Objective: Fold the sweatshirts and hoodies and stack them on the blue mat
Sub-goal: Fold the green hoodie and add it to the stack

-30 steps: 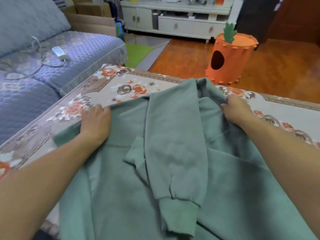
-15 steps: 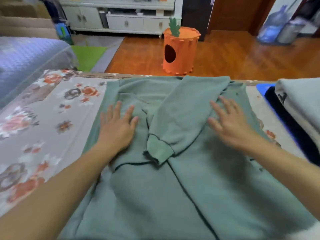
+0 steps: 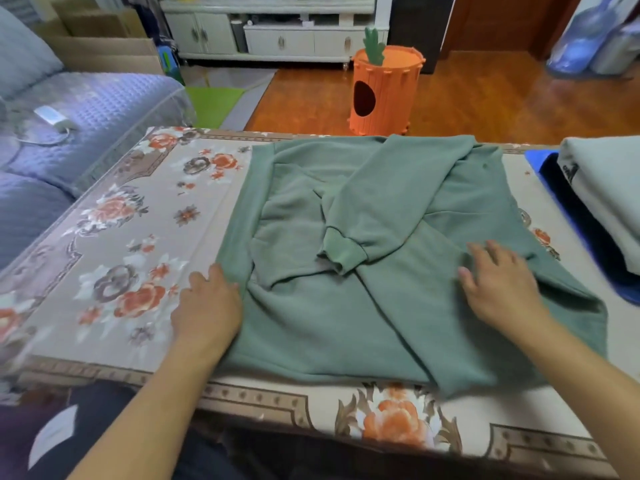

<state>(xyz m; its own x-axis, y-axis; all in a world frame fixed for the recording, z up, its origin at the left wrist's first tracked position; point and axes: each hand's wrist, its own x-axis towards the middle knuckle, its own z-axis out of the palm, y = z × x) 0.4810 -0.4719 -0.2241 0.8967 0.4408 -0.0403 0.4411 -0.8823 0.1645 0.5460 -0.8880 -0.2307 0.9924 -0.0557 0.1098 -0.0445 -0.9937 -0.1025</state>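
Lying across the middle of the floral-covered table [image 3: 114,258], the green sweatshirt [image 3: 346,320] is partly folded, both sleeves crossed over its chest, one ribbed cuff [image 3: 341,249] on top near the centre. Its left side is turned in along a straight fold from 11 o'clock down to 8 o'clock; what lies beneath that fold is hidden. The left hand [image 3: 207,306] sits at that edge at about 8 o'clock of the garment, fingers curled at the fabric's border, though whether they actually pinch the cloth or only rest against it I cannot tell, since the fingertips are tucked out of sight. The right hand [image 3: 502,289] lies on the cloth at about 4 o'clock, fingers spread and fairly straight, slightly blurred. At 3 o'clock of the view the blue mat [image 3: 540,164] shows only as a narrow strip, mostly covered by a stack of folded garments [image 3: 609,188] that the frame cuts off. The sweatshirt's near hem stops just short of the table's front edge, and its far edge reaches the table's back edge at 12 o'clock. Bare tablecloth lies wide toward 9 o'clock, while only a thin band separates sweatshirt and mat. Beyond the table stand an orange carrot-shaped bin [image 3: 384,95] and a sofa [image 3: 86,109] at 10 o'clock.
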